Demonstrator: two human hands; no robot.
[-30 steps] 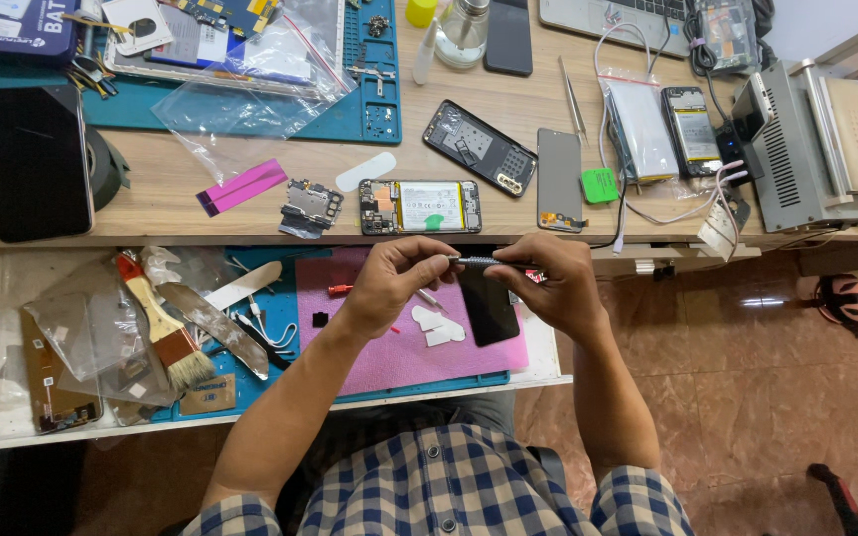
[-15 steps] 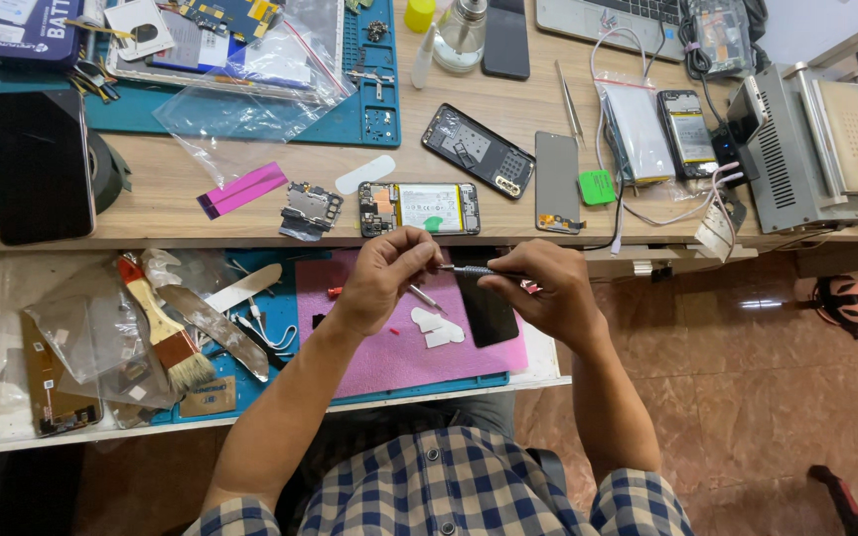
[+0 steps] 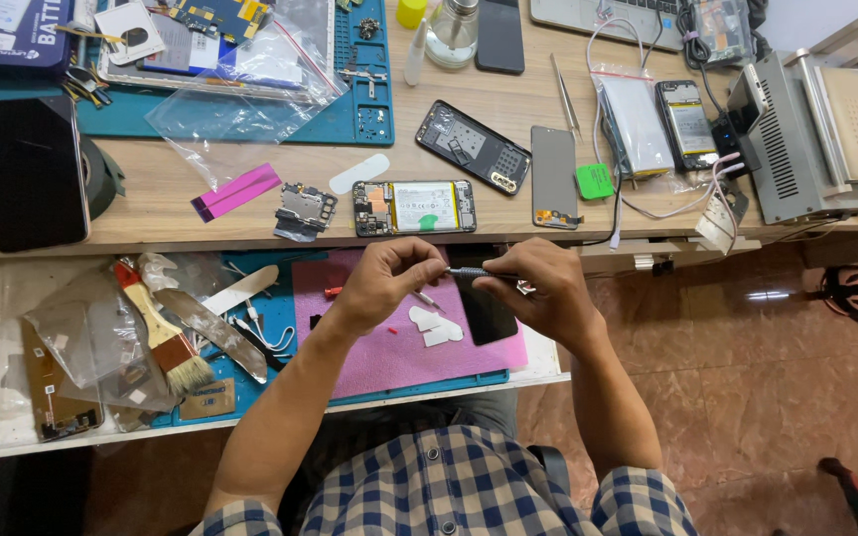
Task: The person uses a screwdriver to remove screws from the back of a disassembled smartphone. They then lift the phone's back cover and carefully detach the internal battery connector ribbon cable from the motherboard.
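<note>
- Pinching with both hands, we are holding a slim screwdriver (image 3: 479,272) level over the pink mat (image 3: 379,342): the left hand (image 3: 384,283) is closing its fingertips on the tool's left tip, and the right hand (image 3: 538,293) is wrapping its grip around the handle end.
- Compared with a second ago, we are keeping the tool in the same spot; the left fingers are only curling in a little tighter at the tip, which reads to us as fitting or changing a bit, not driving a screw.
- Farthest left in the pulled-out drawer, we are seeing a paintbrush (image 3: 161,333) with a red handle lying among clear bags, well apart from our hands.
- Under the left hand, small white scraps (image 3: 436,328) are lying on the pink mat.
- Just beneath the right hand, a dark phone (image 3: 484,313) is resting on the mat's right edge.
- Above our hands on the wooden surface (image 3: 201,223), an opened phone body (image 3: 414,206) is lying with its battery showing, near the tool but not touching it.
</note>
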